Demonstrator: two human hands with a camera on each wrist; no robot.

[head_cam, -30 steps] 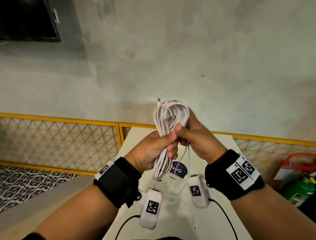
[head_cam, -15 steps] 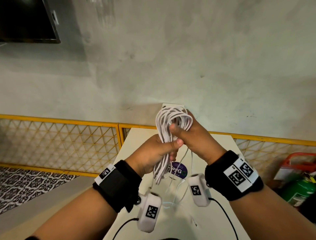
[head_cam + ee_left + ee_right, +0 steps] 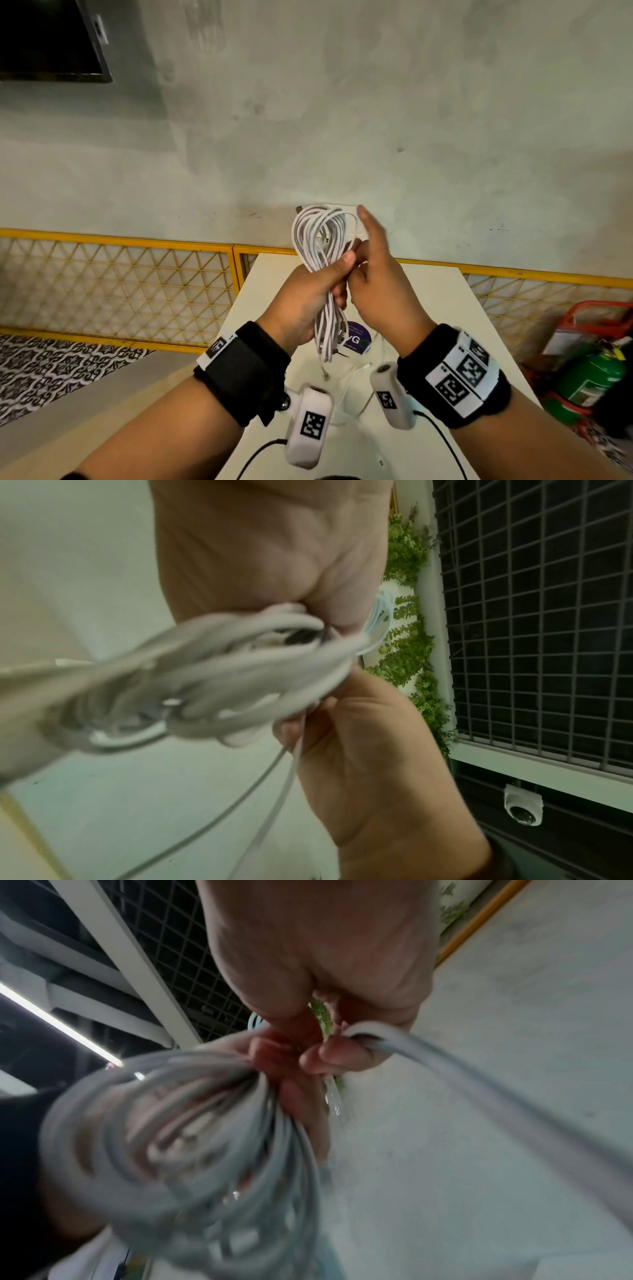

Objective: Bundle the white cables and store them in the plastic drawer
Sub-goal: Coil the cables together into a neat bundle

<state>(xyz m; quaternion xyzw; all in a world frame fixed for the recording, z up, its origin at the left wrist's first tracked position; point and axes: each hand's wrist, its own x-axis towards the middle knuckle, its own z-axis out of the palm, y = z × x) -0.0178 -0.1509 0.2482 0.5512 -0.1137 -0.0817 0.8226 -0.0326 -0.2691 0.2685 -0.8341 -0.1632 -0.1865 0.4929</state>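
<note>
A coil of white cables (image 3: pixel 317 236) stands upright in front of me, above the white table (image 3: pixel 445 301). My left hand (image 3: pixel 330 279) grips the coil round its middle, thumb across the front. My right hand (image 3: pixel 363 255) is just right of the coil, index finger pointing up. In the right wrist view its curled fingers (image 3: pixel 342 1054) hook a loose strand (image 3: pixel 462 1080) leading off the coil (image 3: pixel 164 1137). The left wrist view shows the coil (image 3: pixel 240 669) with thin strands (image 3: pixel 274 777) hanging down. No plastic drawer is in view.
A purple round sticker (image 3: pixel 358 341) and a slack loop of cable (image 3: pixel 352 401) lie on the table below the hands. A yellow mesh fence (image 3: pixel 120 274) runs behind the table along a grey wall. A green cylinder (image 3: pixel 589 380) and red frame (image 3: pixel 603 308) stand at the right.
My right thumb has come off the front of the coil and the index finger now points up, with a strand drawn out beside the coil. The left hand keeps its grip.
</note>
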